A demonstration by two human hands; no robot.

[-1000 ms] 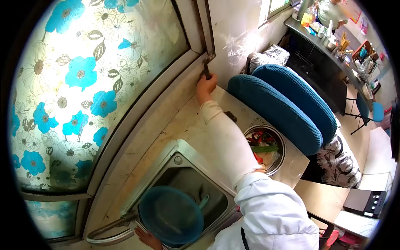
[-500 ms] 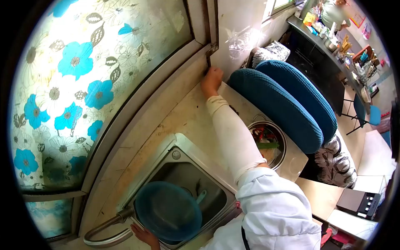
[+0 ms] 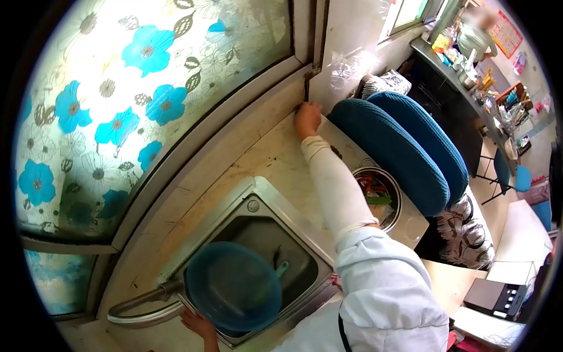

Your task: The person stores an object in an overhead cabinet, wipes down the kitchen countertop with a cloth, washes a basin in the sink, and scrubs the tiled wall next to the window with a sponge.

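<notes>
My right hand [image 3: 308,120], in a pale sleeve cover, reaches to the far corner of the counter beside the window frame. Its fingers are curled, and whatever they may hold is hidden. At the bottom, my left hand [image 3: 199,322] rests by the sink's near edge, next to the faucet base and the blue basin, fingers stretched out and partly hidden. That translucent blue basin [image 3: 233,286] sits tilted in the steel sink [image 3: 255,226]. Beside it in the sink lies a light-blue handle [image 3: 282,268]. A curved faucet [image 3: 138,305] is at the sink's left corner.
A metal pot [image 3: 399,205] with red and green vegetables stands right of my forearm. Blue padded chair backs [image 3: 393,158] border the counter. A floral window [image 3: 117,123] rises at left. Another person [image 3: 474,38] stands by a cluttered far counter [image 3: 451,70].
The camera view has shifted slightly, so most of the scene sits differently in the frame. My right hand stays at the corner, and my left hand remains beside the basin.
</notes>
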